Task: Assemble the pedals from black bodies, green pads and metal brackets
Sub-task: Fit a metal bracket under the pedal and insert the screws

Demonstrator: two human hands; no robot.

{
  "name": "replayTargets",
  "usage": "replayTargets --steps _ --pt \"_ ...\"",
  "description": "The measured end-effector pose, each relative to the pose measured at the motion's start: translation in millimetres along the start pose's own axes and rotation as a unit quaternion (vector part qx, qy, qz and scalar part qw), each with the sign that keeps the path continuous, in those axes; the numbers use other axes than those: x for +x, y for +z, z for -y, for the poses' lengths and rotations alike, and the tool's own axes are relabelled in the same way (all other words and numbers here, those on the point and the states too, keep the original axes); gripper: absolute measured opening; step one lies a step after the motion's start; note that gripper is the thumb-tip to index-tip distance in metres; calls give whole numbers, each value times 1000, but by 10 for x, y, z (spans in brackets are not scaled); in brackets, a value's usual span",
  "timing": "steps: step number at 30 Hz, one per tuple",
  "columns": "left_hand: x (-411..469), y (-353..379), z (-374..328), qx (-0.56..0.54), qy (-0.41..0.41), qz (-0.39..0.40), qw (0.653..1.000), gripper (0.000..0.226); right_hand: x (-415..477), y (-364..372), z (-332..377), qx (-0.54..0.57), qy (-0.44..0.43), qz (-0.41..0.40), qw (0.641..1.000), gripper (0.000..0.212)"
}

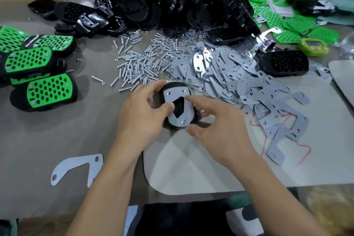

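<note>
- Left hand (pixel 141 113) grips the black body (pixel 172 85) from its left side, thumb pressed onto the bracket (pixel 186 113); right hand (pixel 216 122) curls round the body's right side, forefinger tip on the bracket, thumb at the near end
- The body sits between the two hands, underside up, over the far edge of a pale mat (pixel 191 168); its long axis runs away from the person, the far end leaning slightly left
- The bracket lies flat on it along the same axis — two holes at the far end, a nut (pixel 184 121) at the near end, black showing through its cut-out
- No writing can be read; the green timer (pixel 314 47) far right of the right hand has a display too small to make out
- Beyond the hands: loose screws (pixel 138 63), then a heap of black bodies (pixel 172 2); spare brackets (pixel 239 74) spread just right of the right hand; green pads (pixel 287 23) far right
- Left of the left hand — finished pedals (pixel 38 74), green faces up; one lone bracket (pixel 76 166) beside the left forearm
</note>
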State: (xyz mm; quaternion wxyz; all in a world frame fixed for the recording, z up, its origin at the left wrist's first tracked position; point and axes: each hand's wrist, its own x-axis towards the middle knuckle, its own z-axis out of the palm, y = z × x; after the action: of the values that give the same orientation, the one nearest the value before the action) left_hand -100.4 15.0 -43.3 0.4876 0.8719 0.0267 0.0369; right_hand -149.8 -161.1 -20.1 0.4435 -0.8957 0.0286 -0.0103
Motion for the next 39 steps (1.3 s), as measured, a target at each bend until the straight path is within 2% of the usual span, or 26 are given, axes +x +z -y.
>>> replayTargets --steps 3,9,13,16,19,21,24,27,29,30,31,32,33,35,39 --pt "77 25 -58 -16 -30 -42 999 56 84 110 56 17 -18 -3 1000 65" --pt "61 115 -141 -14 -74 -105 992 54 270 -107 93 -48 -52 43 997 50" --pt "50 110 -130 -11 -90 -108 990 50 657 -255 275 -51 -71 -9 996 35" --pt "49 93 -166 -13 -106 -101 989 50 994 -171 489 -142 -107 15 984 30" --pt "65 76 -187 -25 -133 -95 986 58 1349 -1 655 -232 -127 46 963 19" --pt "85 75 -185 -37 -151 -98 983 55 1539 135 691 -295 -140 45 944 12" --pt "113 76 -182 -45 -174 -102 978 49 1711 303 688 -331 -142 58 931 15" --pt "129 76 -181 -48 -186 -99 977 41 1790 409 690 -342 -140 57 928 7" --pt "132 78 -184 -47 -187 -102 976 39 1812 437 674 -359 -147 50 920 27" --pt "131 78 -188 -45 -187 -106 976 39 1799 429 672 -362 -156 43 918 29" --pt "132 79 -191 -45 -187 -109 975 39 1788 419 672 -364 -161 33 917 21" --pt "132 78 -192 -44 -186 -112 975 40 1771 402 668 -364 -162 25 917 9" --pt "132 76 -194 -41 -184 -115 975 41 1762 380 658 -353 -164 17 921 7" --pt "138 73 -194 -30 -180 -117 976 48 1731 311 621 -309 -143 0 940 13" --pt "222 -9 -198 -3 -191 -90 978 51 1522 104 498 -70 -114 -63 989 12"
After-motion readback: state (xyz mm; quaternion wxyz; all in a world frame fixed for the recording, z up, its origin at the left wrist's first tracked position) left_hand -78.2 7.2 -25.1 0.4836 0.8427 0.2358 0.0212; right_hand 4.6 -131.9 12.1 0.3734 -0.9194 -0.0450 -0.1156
